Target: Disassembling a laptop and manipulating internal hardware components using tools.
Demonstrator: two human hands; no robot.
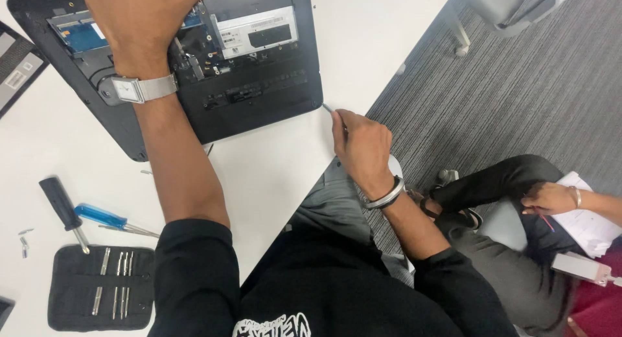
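On the left of the white table point(272, 175), a black fabric tool pouch point(100, 288) lies open with slim metal bits lined up in it. Just above it rest a black-handled screwdriver point(59, 207) and a blue-handled screwdriver point(103, 217), side by side, with a few small screws point(23, 243) near the table's left edge. Higher up, an opened laptop point(246, 84) lies bottom up with its cover off, showing a blue circuit board and a silver-labelled component. The person's left hand point(139, 20), a silver watch point(139, 89) on the wrist, presses down on the laptop's exposed interior; its fingers run out of the top of the view, so whether they are spread or together cannot be told. To the right, at the table's edge just beside the laptop's lower right corner, the right hand point(363, 149), with a metal bangle point(385, 194) on the wrist, has its fingers curled together, pinching a thin metal tool point(327, 108) whose tip points at that corner. On the far right, another seated person point(518, 246) holds papers point(586, 224) over the grey carpet point(531, 84).
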